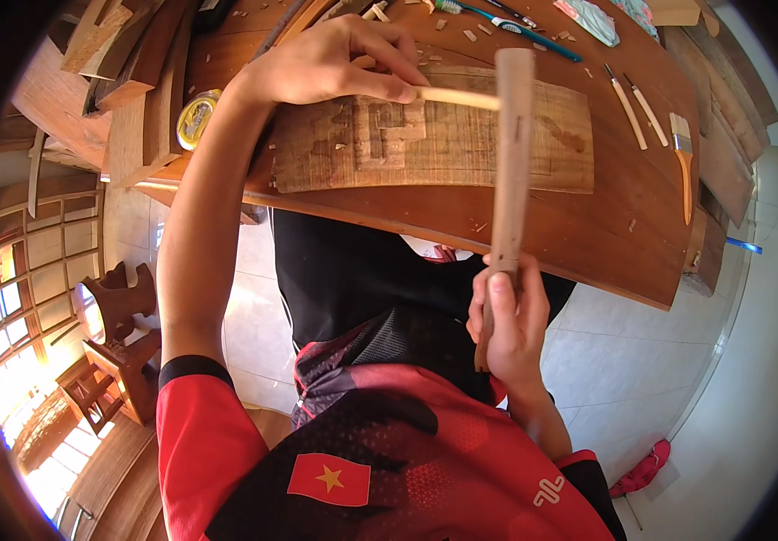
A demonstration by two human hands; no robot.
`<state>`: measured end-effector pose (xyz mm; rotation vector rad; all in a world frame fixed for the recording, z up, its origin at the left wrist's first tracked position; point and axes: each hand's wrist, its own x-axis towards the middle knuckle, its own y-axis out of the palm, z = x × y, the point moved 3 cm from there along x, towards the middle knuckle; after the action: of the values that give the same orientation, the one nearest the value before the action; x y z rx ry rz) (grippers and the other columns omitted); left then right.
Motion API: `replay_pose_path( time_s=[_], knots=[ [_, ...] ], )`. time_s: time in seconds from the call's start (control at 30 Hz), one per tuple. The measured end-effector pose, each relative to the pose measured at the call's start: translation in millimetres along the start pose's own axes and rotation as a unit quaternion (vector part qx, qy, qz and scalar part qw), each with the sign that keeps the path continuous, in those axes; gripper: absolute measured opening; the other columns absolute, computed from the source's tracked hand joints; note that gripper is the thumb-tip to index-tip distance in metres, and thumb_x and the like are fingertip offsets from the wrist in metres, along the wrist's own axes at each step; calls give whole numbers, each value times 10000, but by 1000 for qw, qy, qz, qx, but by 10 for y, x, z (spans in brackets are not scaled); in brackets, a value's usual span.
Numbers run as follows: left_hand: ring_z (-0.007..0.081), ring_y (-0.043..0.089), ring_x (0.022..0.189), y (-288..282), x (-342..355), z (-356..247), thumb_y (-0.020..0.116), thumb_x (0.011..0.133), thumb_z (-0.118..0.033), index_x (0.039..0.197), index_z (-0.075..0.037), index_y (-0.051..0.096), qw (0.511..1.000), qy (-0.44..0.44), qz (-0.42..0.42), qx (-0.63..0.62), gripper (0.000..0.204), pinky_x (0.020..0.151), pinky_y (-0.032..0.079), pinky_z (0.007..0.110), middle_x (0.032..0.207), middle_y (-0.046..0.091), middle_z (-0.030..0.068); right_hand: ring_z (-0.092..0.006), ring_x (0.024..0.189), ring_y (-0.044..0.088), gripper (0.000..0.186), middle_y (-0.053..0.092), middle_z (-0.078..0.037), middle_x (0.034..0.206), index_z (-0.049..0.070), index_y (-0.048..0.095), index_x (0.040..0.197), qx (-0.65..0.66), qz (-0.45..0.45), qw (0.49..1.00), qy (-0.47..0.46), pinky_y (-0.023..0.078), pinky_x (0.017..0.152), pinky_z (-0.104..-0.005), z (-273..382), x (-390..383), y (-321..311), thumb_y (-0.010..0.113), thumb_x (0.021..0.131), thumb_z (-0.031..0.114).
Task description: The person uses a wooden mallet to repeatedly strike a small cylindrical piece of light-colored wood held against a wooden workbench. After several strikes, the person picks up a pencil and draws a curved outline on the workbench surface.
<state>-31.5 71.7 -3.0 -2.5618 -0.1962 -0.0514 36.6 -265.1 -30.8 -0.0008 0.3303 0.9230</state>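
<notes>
My left hand point(330, 59) rests on a pale carved wooden panel point(461, 135) and grips a thin wooden-handled chisel point(456, 97), its shaft lying level above a stepped relief cut in the panel. My right hand point(508, 320) is closed around the lower end of a long wooden mallet stick point(510, 153), held upright in front of the bench edge with its top beside the chisel's end. The panel lies on a dark brown workbench point(587, 243).
On the bench to the right lie two small carving tools point(637, 108) and a paintbrush point(683, 167). A blue-handled tool point(520, 27) and wood chips lie at the back. A round tin point(196, 117) and stacked planks point(127, 63) sit left. Below is tiled floor, with carved furniture point(118, 352) at the left.
</notes>
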Motion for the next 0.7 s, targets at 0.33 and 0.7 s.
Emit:
replay_pose_path(
  time_s=[0.33, 0.7],
  knots=[
    [161, 647, 959, -78, -102, 87, 669, 1024, -146, 1121, 32, 756, 998, -10, -49, -29, 221, 896, 490, 304, 1053, 702, 66, -82, 519, 490, 339, 562, -65, 854, 6, 487, 1283, 57, -31, 998, 15, 412, 442, -243, 120, 76, -147, 503, 1120, 303],
    [309, 608, 875, 30, -389, -506, 799, 922, -267, 1016, -6, 621, 936, -49, -167, 306, 329, 823, 479, 408, 870, 571, 125, -38, 590, 475, 219, 558, -10, 816, 27, 556, 1247, -244, -201, 937, -146, 379, 496, -209, 718, 475, -1425, 529, 1126, 208]
  ],
)
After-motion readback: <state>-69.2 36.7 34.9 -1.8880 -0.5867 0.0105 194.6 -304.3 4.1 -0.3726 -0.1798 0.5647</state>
